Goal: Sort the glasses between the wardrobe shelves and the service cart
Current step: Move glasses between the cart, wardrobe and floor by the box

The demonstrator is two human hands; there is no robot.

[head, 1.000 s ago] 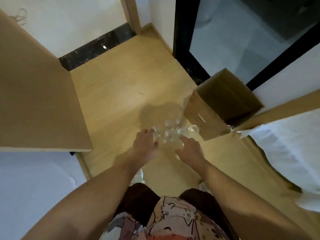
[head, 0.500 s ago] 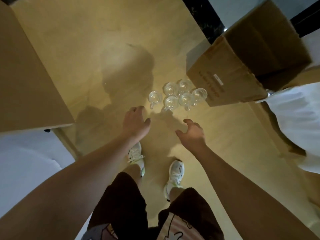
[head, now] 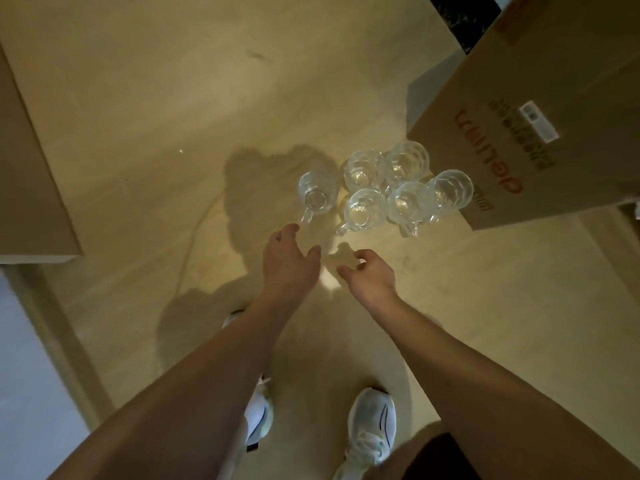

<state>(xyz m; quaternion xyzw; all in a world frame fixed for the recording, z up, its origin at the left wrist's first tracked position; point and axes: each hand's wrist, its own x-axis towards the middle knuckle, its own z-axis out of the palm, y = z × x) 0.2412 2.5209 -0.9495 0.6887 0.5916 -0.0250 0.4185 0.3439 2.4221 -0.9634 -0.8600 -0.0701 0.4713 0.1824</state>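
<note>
**Six mugs packed tight on the floor: a careless reach could knock them together**

Six clear glass mugs (head: pixel 384 188) stand upright in a tight cluster on the wooden floor (head: pixel 173 116), just beside the lower corner of a cardboard box (head: pixel 540 109). The leftmost mug (head: pixel 317 194) stands slightly apart from the other five, which look to be touching or nearly so. Several handles point back toward the person. Neither the wardrobe shelves nor the cart can be made out for certain.

Both hands hover near the cluster and hold nothing. The left hand (head: pixel 289 263) has its fingers loosely spread, fingertips close to the handle of the leftmost mug but not touching it. The right hand (head: pixel 369 277) is relaxed with fingers lightly curled, a little further back from the front row.

What could go wrong, as I judge it:

- **Glass against glass.** The mugs are so close that lifting one by its handle may swing it into a neighbour and chip or topple it. The separated left mug is the safest first pick.
- **Missed handles.** The glass is clear and the light is dim and yellow, so rims and handles are hard to read; a finger may catch a rim instead of hooking a handle.
- **Overloading.** Taking several mugs per hand would save trips, but a slipping handle over a hard floor means breakage.
- **Feet.** The person's shoes (head: pixel 372 427) stand close behind, so a step forward could kick the front row.
- **The box.** The rear mugs sit against it, and nudging the box would push them over.
</note>
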